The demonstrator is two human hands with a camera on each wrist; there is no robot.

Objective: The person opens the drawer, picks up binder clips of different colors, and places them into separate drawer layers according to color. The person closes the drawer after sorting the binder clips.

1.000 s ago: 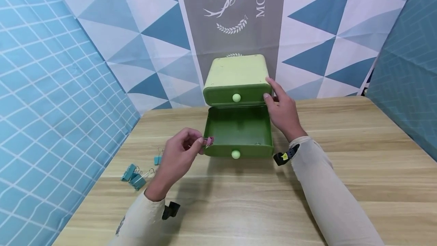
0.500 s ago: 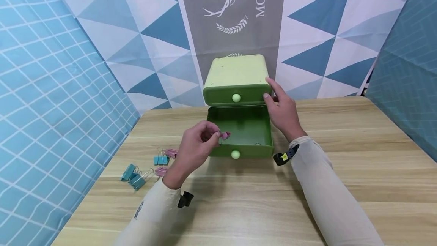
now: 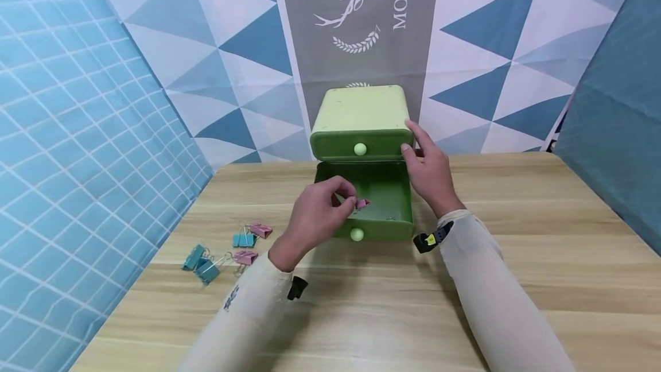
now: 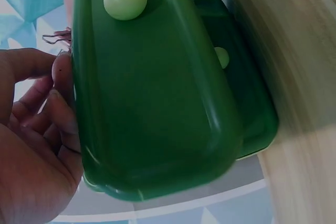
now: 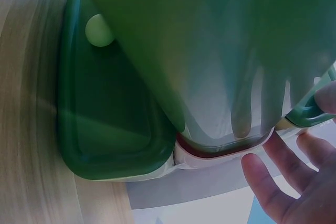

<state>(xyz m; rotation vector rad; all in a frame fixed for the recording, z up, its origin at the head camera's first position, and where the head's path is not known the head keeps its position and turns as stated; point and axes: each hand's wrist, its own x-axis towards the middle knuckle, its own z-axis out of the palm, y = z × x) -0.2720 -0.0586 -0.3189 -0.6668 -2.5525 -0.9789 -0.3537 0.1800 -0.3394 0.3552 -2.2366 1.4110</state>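
A green drawer cabinet (image 3: 364, 109) stands at the back of the table, its top drawer (image 3: 335, 146) closed. Below that, a drawer (image 3: 382, 231) is pulled out towards me. My left hand (image 3: 316, 211) pinches a small pink binder clip (image 3: 363, 204) between thumb and forefinger, over the pulled-out drawer. In the left wrist view the clip's wire handle (image 4: 55, 37) shows beside the drawer's rim. My right hand (image 3: 431, 172) rests on the cabinet's upper right corner, thumb at the front edge. Its fingers (image 5: 262, 182) lie spread along the side in the right wrist view.
Left on the table lie teal binder clips (image 3: 207, 271) and two pink binder clips (image 3: 245, 257). Patterned cloth (image 3: 248, 73) hangs behind the cabinet. Blue checked cloth (image 3: 77, 159) borders the left side. A lower drawer (image 4: 236, 93) sits closed under the pulled-out one.
My left hand has carried the pink binder clip rightwards from the drawer's left edge to over its inside. Its forearm now uncovers pink clips on the table. The right hand stays on the cabinet.
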